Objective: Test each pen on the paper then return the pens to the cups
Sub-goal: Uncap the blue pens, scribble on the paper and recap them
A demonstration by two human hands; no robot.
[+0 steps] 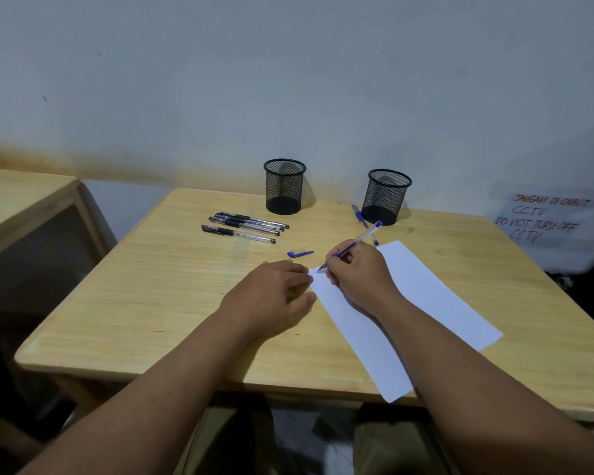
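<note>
My right hand (359, 274) grips an uncapped blue pen (360, 238), its tip touching the top left corner of the white paper (426, 296). My left hand (271, 296) lies flat on the table with its fingertips on the paper's left edge. The pen's blue cap (299, 253) lies loose just beyond my hands. Three black pens (246, 226) lie side by side at the left, near the left mesh cup (284, 186). Another blue pen (363, 221) rests beside the right mesh cup (386, 197). Both cups look empty.
The wooden table (158, 286) stands against a pale wall. A second wooden table (21, 193) sits to the left. A handwritten CCTV notice (542, 219) hangs at the right, past the table's edge.
</note>
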